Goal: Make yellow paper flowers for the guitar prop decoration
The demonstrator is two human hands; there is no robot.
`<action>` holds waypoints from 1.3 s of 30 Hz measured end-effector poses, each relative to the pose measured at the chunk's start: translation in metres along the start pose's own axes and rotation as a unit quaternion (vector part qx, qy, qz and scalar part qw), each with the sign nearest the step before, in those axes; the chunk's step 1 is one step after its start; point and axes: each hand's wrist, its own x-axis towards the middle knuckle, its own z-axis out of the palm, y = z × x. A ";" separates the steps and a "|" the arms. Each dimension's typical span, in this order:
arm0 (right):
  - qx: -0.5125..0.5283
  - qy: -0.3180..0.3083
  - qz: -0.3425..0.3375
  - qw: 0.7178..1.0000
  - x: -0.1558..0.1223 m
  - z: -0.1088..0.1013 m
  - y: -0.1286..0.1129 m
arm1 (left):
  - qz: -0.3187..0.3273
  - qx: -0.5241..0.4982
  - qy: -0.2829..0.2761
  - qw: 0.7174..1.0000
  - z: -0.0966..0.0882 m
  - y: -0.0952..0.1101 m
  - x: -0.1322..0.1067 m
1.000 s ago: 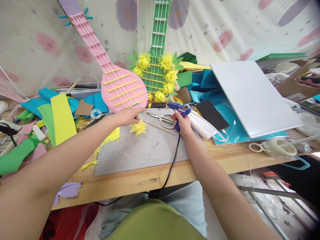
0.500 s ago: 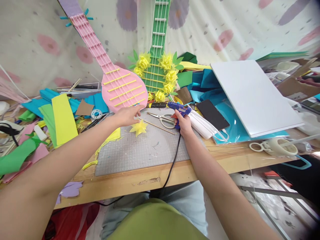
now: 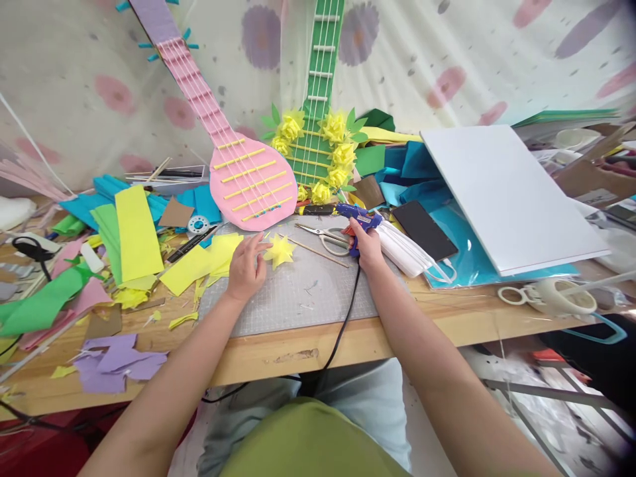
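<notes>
My right hand (image 3: 366, 244) is wrapped round the handle of a blue hot glue gun (image 3: 358, 216), whose nozzle points left over the grey cutting mat (image 3: 298, 298). A yellow paper flower (image 3: 279, 252) lies on the mat. Just left of it is my left hand (image 3: 247, 268), fingers loosely spread and their tips close to its petals; whether they touch I cannot tell. Scissors (image 3: 332, 238) and a thin wooden stick (image 3: 318, 252) lie between the hands. Behind them lean a pink paper-covered lute (image 3: 256, 182) and a green one (image 3: 311, 149) trimmed with yellow flowers.
Yellow paper (image 3: 139, 232), purple scraps (image 3: 114, 364) and a tape roll (image 3: 199, 225) lie on the left. On the right are face masks (image 3: 405, 248), a black phone (image 3: 424, 228) and a white board (image 3: 514, 199). The gun's black cord (image 3: 342, 331) hangs over the table edge.
My left hand has moved away from the pink lute's lower edge, down and left to beside the yellow flower. My right hand keeps the glue gun in nearly the same place. The view has shifted slightly.
</notes>
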 end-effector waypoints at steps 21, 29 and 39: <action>-0.008 -0.002 0.004 1.000 0.000 0.001 0.001 | 0.055 0.014 -0.111 0.992 0.006 0.005 -0.001; 0.026 -0.002 0.009 1.000 -0.003 0.002 -0.003 | 0.053 0.011 -0.067 0.996 0.002 0.004 -0.001; -0.122 0.009 -0.031 0.992 -0.002 -0.002 0.000 | 0.015 0.021 -0.084 0.996 -0.002 0.008 0.001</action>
